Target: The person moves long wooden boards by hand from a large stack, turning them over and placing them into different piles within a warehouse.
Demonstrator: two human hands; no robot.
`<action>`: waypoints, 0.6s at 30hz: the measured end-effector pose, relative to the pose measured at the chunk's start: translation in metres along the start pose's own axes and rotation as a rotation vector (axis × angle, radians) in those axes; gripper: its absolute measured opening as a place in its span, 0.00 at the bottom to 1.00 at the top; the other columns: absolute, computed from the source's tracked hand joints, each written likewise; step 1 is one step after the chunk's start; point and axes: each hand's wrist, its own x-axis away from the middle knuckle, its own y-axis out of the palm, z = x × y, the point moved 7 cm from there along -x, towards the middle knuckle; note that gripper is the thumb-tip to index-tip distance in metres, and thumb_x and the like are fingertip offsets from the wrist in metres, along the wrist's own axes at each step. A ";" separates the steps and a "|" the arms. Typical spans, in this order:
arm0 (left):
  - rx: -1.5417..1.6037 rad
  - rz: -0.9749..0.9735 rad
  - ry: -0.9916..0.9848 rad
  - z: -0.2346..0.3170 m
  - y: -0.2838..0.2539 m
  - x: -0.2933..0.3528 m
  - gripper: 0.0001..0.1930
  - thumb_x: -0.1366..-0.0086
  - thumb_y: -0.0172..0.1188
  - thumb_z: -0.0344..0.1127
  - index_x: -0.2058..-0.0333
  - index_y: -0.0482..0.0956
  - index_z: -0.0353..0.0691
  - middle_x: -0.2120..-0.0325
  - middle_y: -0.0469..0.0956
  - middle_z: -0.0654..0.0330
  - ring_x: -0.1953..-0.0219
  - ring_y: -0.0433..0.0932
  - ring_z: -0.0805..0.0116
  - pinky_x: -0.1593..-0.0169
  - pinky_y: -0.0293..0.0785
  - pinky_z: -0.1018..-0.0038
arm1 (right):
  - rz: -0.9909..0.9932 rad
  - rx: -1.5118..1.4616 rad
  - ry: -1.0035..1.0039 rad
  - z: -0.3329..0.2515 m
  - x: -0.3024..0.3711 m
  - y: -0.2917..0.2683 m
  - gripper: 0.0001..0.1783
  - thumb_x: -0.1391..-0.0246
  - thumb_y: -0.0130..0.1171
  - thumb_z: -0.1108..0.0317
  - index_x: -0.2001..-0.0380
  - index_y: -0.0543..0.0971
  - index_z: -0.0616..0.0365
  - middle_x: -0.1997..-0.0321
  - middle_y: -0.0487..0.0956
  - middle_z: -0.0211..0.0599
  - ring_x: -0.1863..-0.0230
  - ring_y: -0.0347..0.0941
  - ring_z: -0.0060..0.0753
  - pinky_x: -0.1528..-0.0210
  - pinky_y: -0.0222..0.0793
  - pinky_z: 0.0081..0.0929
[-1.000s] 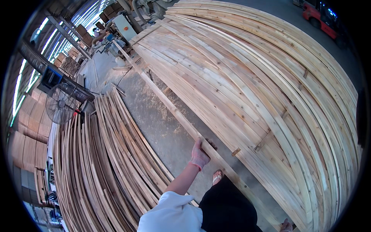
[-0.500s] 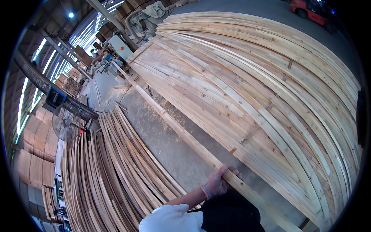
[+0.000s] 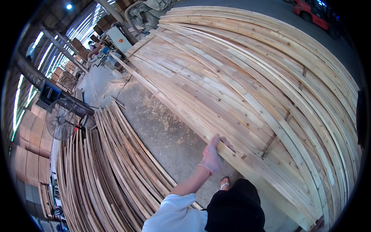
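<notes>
Left hand (image 3: 211,157): grip clamped round the near edge of a long pale board (image 3: 266,185). Board runs from beside the machine (image 3: 108,58), upper left, down to lower right, along the left side of a broad stack of boards (image 3: 216,89) (whether it rests against them, cannot tell). Right hand (image 3: 319,223): a dim sliver near the board's lower end, grip unreadable. Darker strips (image 3: 116,162) lie to the left, sawdust (image 3: 166,116) on the floor between.

Glaring lamp (image 3: 69,6), black corners, fisheye bending
</notes>
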 end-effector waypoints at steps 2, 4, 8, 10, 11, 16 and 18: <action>-0.042 0.060 0.078 0.051 -0.014 -0.025 0.14 0.35 0.54 0.45 0.68 0.71 0.38 0.77 0.73 0.56 0.71 0.75 0.56 0.61 0.76 0.58 | -0.472 -0.863 0.748 -0.044 -0.078 -0.025 0.11 0.48 0.61 0.61 0.62 0.83 0.51 0.71 0.82 0.31 0.71 0.78 0.32 0.73 0.72 0.24; -0.175 0.012 0.185 0.098 -0.041 -0.058 0.13 0.35 0.54 0.45 0.68 0.72 0.40 0.78 0.73 0.57 0.71 0.75 0.58 0.61 0.75 0.59 | -0.472 -1.379 1.180 -0.094 -0.076 0.005 0.15 0.41 0.54 0.60 0.60 0.78 0.61 0.69 0.78 0.44 0.67 0.75 0.43 0.61 0.71 0.38; -0.076 0.023 0.151 0.157 -0.085 -0.113 0.15 0.36 0.54 0.47 0.65 0.73 0.41 0.72 0.75 0.59 0.65 0.75 0.62 0.54 0.73 0.61 | -0.579 -0.991 0.682 -0.183 -0.169 -0.048 0.17 0.42 0.55 0.58 0.76 0.78 0.60 0.80 0.74 0.48 0.76 0.71 0.47 0.72 0.65 0.42; -0.071 -0.135 0.123 0.152 -0.088 -0.113 0.18 0.35 0.53 0.50 0.59 0.74 0.40 0.66 0.77 0.59 0.61 0.75 0.62 0.50 0.73 0.62 | -0.389 -0.944 0.526 -0.222 -0.192 -0.055 0.17 0.45 0.57 0.56 0.82 0.76 0.54 0.85 0.71 0.44 0.76 0.70 0.46 0.74 0.63 0.43; -0.155 -0.154 0.100 0.136 -0.091 -0.111 0.22 0.35 0.53 0.53 0.56 0.73 0.39 0.64 0.78 0.58 0.59 0.75 0.63 0.50 0.73 0.63 | -0.300 -0.963 0.505 -0.237 -0.201 -0.063 0.17 0.46 0.57 0.56 0.83 0.75 0.53 0.85 0.71 0.43 0.79 0.69 0.46 0.74 0.63 0.44; -0.497 -0.411 -0.320 -0.006 -0.095 -0.030 0.29 0.40 0.58 0.54 0.49 0.70 0.38 0.53 0.76 0.52 0.54 0.78 0.56 0.47 0.74 0.60 | -0.462 -1.276 0.232 -0.316 -0.277 -0.109 0.17 0.44 0.52 0.50 0.77 0.79 0.49 0.81 0.77 0.41 0.76 0.75 0.45 0.68 0.71 0.38; -0.485 -0.626 -0.618 -0.075 -0.083 0.005 0.32 0.44 0.63 0.49 0.46 0.68 0.36 0.53 0.76 0.52 0.50 0.76 0.57 0.42 0.68 0.58 | -0.538 -1.325 0.125 -0.355 -0.285 -0.112 0.18 0.44 0.50 0.48 0.73 0.79 0.49 0.77 0.78 0.41 0.72 0.76 0.48 0.65 0.69 0.40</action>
